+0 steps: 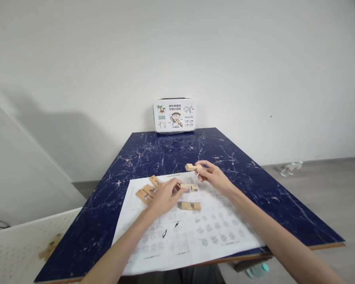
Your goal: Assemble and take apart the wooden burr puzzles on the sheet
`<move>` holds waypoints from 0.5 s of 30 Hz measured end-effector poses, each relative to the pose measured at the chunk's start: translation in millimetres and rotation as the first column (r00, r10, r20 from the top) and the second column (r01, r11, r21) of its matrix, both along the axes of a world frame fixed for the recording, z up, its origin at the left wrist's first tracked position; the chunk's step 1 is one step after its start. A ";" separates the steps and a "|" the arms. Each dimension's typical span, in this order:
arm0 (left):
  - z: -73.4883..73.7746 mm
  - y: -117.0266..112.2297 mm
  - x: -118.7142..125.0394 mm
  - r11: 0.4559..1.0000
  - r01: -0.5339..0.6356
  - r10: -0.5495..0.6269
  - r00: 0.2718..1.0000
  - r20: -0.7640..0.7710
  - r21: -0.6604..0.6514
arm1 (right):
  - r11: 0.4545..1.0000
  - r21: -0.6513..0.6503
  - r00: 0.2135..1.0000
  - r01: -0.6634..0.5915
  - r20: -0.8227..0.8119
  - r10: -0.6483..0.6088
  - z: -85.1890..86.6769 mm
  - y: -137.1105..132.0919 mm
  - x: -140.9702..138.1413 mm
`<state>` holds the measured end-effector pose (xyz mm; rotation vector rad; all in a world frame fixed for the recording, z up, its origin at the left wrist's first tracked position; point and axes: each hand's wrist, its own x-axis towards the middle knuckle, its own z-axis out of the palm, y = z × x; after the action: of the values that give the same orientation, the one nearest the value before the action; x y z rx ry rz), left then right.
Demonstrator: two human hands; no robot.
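Observation:
My left hand [165,196] is closed in a pinch on a notched wooden block [190,187], held just above a white printed sheet [195,232]. My right hand [213,174] is closed on a second wooden block [192,167], lifted a little above the sheet's far edge. A third notched block [189,206] lies on the sheet between and below the two hands. Several more wooden pieces [148,189] lie in a loose group at the sheet's left edge, just left of my left hand. Everything rests on a dark blue marbled table [154,154].
A white box with a cartoon travel picture [174,114] stands at the table's far edge against the white wall. A white perforated board [20,248] sits lower left. A plastic bottle [290,168] lies on the grey floor at right. A teal object [258,270] shows under the table's near edge.

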<state>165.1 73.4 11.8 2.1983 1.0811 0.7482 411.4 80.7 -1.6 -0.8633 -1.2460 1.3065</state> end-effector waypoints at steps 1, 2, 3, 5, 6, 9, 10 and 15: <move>1.1 -0.2 0.8 0.999 -0.022 0.025 0.997 0.072 -0.044 | 1.000 -0.016 0.999 0.009 -0.047 -0.010 -4.3 0.7 1.0; 2.5 -0.1 1.5 0.995 -0.024 0.039 0.986 0.160 -0.093 | 0.999 -0.030 0.996 0.009 -0.087 -0.012 -7.4 0.8 1.7; 4.0 0.3 1.9 0.990 -0.008 0.044 0.966 0.254 -0.144 | 0.999 -0.042 0.993 0.003 -0.118 -0.008 -9.3 0.5 2.1; 7.8 1.7 1.9 0.974 0.036 0.063 0.908 0.415 -0.225 | 0.998 -0.055 0.987 -0.021 -0.158 0.012 -9.8 -0.5 2.0; 10.0 2.5 1.5 0.967 0.046 0.080 0.881 0.466 -0.252 | 0.998 -0.058 0.985 -0.030 -0.170 0.020 -8.9 -1.1 1.7; 15.6 4.6 -0.2 0.946 0.027 0.153 0.843 0.516 -0.324 | 0.997 -0.074 0.984 -0.034 -0.175 0.020 -4.9 -2.4 0.3; 16.7 5.3 -0.6 0.936 0.019 0.177 0.838 0.516 -0.351 | 0.996 -0.082 0.986 -0.030 -0.164 0.016 -3.7 -2.9 -0.2; 13.7 8.2 -0.1 0.892 0.096 0.190 0.806 0.560 -0.442 | 0.995 -0.092 0.991 -0.043 -0.128 0.031 0.2 -6.5 -2.8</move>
<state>165.0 81.6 25.5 1.3951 0.8673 1.0012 408.6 74.2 -1.4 -0.8143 -1.1127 1.4371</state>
